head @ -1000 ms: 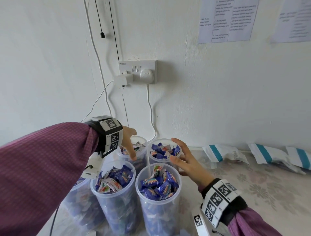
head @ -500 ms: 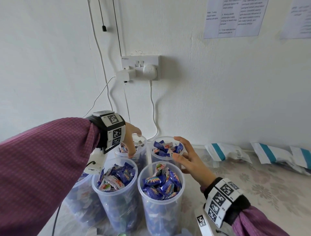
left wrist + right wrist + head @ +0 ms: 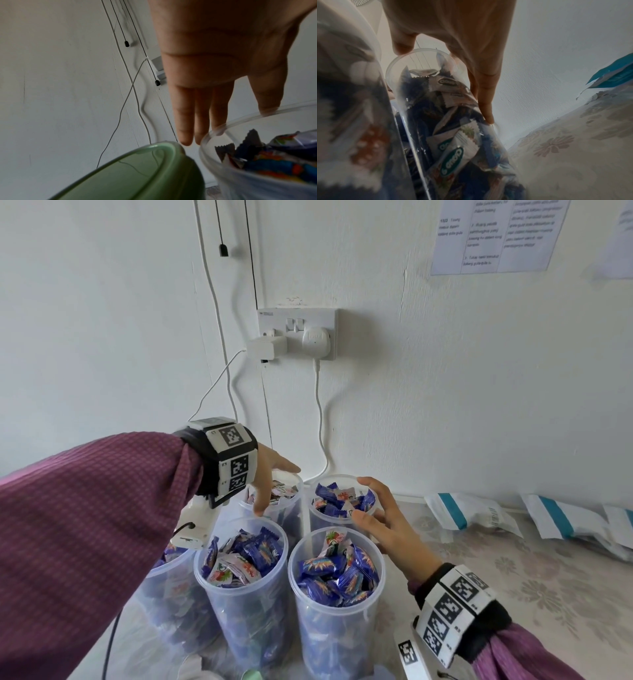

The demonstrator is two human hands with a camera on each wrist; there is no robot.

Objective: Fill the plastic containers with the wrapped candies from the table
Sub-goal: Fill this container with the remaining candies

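Several clear plastic containers stand packed together, all full of blue and white wrapped candies. My left hand [image 3: 275, 489] spans the back left container [image 3: 291, 510]. Its fingers [image 3: 187, 129] hang straight outside the near rim and its thumb touches the far rim. My right hand [image 3: 368, 501] straddles the back right container [image 3: 317, 517], thumb at the rim. In the right wrist view its fingers [image 3: 485, 102] lie along that container's outer wall [image 3: 423, 108]. Neither hand holds a candy. Two front containers [image 3: 239, 604] [image 3: 337, 621] stand nearer to me.
A further container [image 3: 171, 594] sits half hidden under my left sleeve. A green lid [image 3: 137, 175] lies just below my left hand. Opened white and teal bags [image 3: 472, 513] lie by the wall at the right. Cables [image 3: 320, 419] hang from the socket behind the containers.
Both hands have settled closer onto the rims of the two back containers; the right thumb has come to the rim. The containers have not moved.
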